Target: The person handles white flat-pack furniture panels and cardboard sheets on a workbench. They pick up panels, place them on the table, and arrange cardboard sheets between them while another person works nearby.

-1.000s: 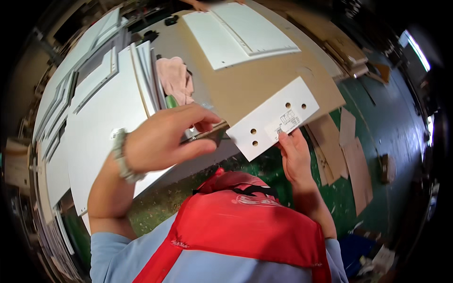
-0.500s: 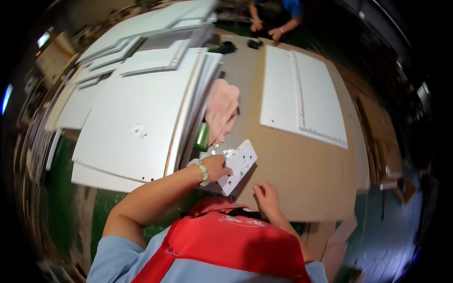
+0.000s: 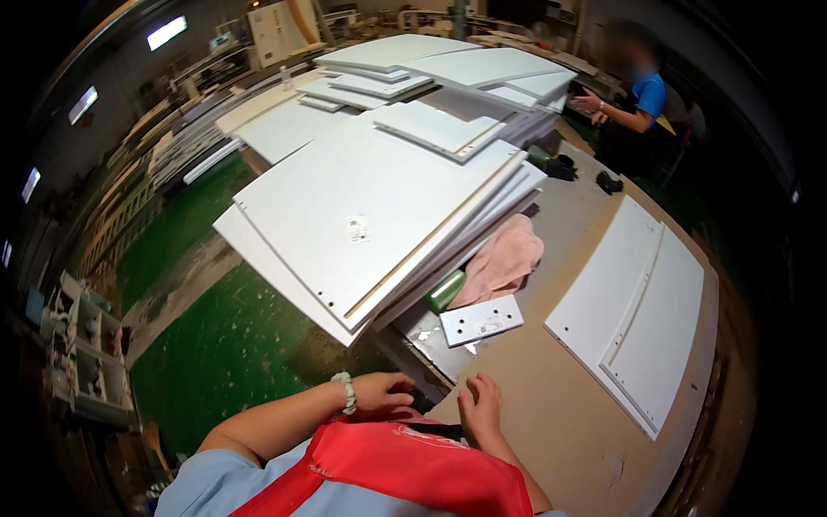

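My left hand (image 3: 385,392), with a pale band at the wrist, hovers in front of my body at the near edge of the table, its fingers loosely bent and holding nothing. Close to it on the right, my right hand (image 3: 482,405) is also empty, over the near edge of the brown board, fingers slightly apart. Beyond both hands, a small white panel (image 3: 508,315) with several dark holes and a printed label lies flat. Touching or nearly touching its far side are a green roll (image 3: 446,291) and a pink cloth (image 3: 504,258).
A tall stack of white panels (image 3: 345,215) rises at the left. Two long white panels (image 3: 603,293) lie overlapping on the brown board (image 3: 543,379) at the right. Dark objects (image 3: 609,182) sit farther back. Another person (image 3: 637,103) is at the far right. Green floor (image 3: 215,353) shows at the left.
My left hand has let go of the small white panel, which now lies flat by the cloth. Both hands are drawn in near my body. The view has swung left and up.
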Demonstrator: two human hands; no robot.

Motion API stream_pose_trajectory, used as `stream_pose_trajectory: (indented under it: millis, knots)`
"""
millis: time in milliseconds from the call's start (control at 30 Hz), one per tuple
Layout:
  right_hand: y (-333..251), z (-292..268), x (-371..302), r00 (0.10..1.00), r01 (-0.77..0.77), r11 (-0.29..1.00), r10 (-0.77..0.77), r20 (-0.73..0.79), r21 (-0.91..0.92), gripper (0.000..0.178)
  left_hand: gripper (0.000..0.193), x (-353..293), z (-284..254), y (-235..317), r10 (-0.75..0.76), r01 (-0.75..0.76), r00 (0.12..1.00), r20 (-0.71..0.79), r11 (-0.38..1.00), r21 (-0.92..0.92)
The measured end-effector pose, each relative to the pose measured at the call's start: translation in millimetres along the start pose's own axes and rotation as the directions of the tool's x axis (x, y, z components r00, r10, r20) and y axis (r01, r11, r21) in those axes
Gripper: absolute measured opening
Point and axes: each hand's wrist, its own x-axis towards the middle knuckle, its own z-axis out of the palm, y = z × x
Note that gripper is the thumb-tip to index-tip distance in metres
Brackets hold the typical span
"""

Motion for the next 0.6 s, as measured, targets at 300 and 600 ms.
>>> stream_pose_trajectory:
  millis: [300, 600]
  knots:
    - [-140.6, -17.3, 108.8, 0.934, 0.358, 0.931, -0.358, -0.013, 0.064, 0.023, 0.052, -159.2, 79.4, -290.4, -0.761, 0.76, 0.649, 0.012, 0.649, 0.027]
    - [-313.1, 92.3, 250.9, 0.948, 0.243, 0.903, -0.144, 0.284, -0.355, 0.022, 0.033, -309.5, 27.2, -421.0, -0.758, 0.77, 0.633, -0.159, 0.594, 0.234]
